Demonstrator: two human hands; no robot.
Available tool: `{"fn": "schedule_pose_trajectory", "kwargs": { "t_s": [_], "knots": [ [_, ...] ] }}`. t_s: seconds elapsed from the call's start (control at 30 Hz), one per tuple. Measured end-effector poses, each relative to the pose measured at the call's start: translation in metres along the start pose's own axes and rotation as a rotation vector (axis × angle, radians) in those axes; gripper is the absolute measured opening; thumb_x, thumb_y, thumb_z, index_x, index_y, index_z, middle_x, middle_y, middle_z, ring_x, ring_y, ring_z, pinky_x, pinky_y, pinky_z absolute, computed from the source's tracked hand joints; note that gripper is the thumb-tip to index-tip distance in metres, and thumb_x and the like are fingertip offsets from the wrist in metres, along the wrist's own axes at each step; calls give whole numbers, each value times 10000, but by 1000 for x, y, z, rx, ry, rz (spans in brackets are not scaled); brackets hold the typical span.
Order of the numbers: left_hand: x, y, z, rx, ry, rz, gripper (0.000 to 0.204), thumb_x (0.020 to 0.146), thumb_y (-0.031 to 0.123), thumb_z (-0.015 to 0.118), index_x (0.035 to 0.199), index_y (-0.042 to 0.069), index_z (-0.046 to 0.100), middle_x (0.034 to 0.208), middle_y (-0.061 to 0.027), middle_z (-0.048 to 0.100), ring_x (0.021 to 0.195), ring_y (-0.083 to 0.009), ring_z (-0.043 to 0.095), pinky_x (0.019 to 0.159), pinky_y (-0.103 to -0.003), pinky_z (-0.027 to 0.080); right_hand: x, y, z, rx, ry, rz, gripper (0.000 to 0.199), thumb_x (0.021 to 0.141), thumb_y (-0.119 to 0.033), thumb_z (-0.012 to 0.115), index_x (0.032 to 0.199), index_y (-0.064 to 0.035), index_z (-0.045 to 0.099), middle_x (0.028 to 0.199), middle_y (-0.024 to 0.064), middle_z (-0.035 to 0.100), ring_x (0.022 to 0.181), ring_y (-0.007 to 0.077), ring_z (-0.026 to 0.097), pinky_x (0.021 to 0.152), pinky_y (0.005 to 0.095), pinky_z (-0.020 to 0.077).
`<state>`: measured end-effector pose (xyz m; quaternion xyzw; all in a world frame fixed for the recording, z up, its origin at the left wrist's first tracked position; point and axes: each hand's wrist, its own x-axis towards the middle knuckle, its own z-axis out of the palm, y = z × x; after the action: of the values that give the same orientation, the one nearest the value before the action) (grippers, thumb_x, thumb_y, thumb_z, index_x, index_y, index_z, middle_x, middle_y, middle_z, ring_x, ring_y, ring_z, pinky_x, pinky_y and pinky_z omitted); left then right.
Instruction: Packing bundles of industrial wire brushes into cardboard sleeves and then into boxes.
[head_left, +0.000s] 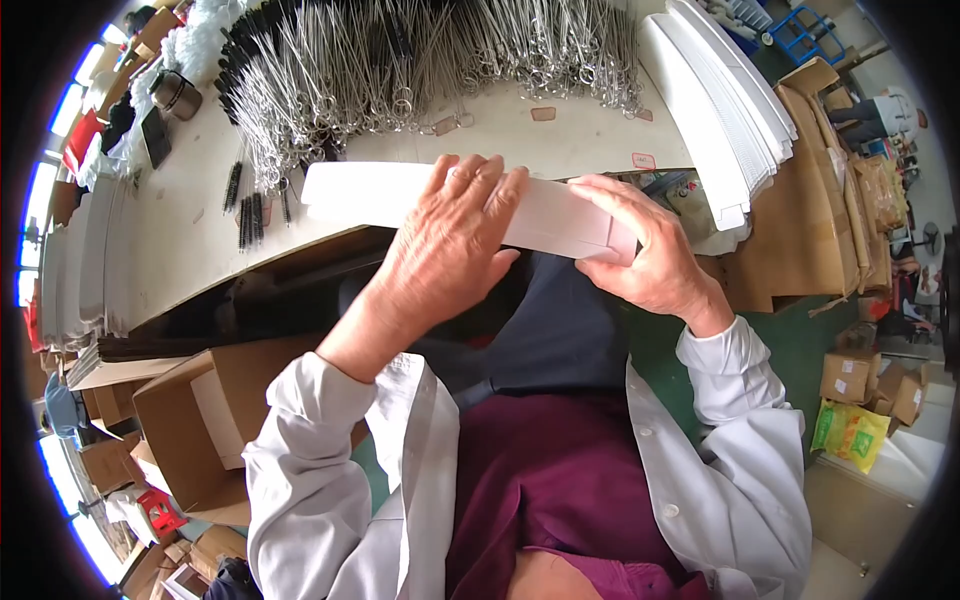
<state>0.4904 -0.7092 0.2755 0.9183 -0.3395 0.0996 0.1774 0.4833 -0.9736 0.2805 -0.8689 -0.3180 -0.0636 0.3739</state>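
Nearest the person, low on the left, an open cardboard box (200, 430) stands on the floor below the table edge; what lies inside it cannot be made out. Low on the right sit smaller closed cartons (880, 385) with a yellow-green bag (850, 432) just beside them. Above the lap, both hands hold a long, flat white paper box (370, 190) level across the body, at the near edge of the white table (180, 240). The left hand (450, 240) lies flat over the box's middle, fingers spread and pointing away, palm pressed on its top face, the white sleeve (340, 470) pulled back from the wrist. The right hand (640, 250) wraps around the box's right end, thumb and fingers closed on the end flap. Whether anything is in the box cannot be told. Farther out on the table, a few black bristle brushes (245, 205) lie loose, and beyond them a large heap of wire-handled brushes (400, 70) spreads over the far side. At the far right, a stack of flat white box blanks (720, 100) leans over the table's edge.
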Motion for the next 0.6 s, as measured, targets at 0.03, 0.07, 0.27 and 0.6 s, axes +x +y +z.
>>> {"fn": "schedule_pose_trajectory", "kwargs": {
  "t_s": [0.03,0.07,0.27,0.6],
  "knots": [
    [0,-6,2,20,70,39,737,772,194,837,1406,-12,521,1339,-225,602,1272,-415,561,1142,-509,404,2,1,1,40,-46,40,680,728,-26,804,1377,-4,602,1370,170,639,1261,330,627,1092,409,492],
    [1,-11,1,13,64,32,737,772,194,837,1406,-12,521,1339,-225,602,1272,-415,561,1142,-509,404,5,2,2,80,-92,81,688,711,-27,809,1372,-2,619,1362,159,658,1267,289,640,1097,386,488],
    [3,-21,-12,-272,-403,-179,578,777,282,842,1249,25,631,1043,-178,660,1023,-399,655,928,-467,528,14,23,0,642,-367,442,602,788,-64,819,1355,21,635,1229,100,720,1132,138,659,1028,305,520],
    [-16,-23,0,-714,-507,-349,536,768,363,833,1126,-18,719,1002,-193,728,979,-314,712,889,-403,551,10,40,9,804,-549,474,671,782,-35,845,1400,43,595,1319,111,675,1216,165,630,1093,317,486]
  ]
}}
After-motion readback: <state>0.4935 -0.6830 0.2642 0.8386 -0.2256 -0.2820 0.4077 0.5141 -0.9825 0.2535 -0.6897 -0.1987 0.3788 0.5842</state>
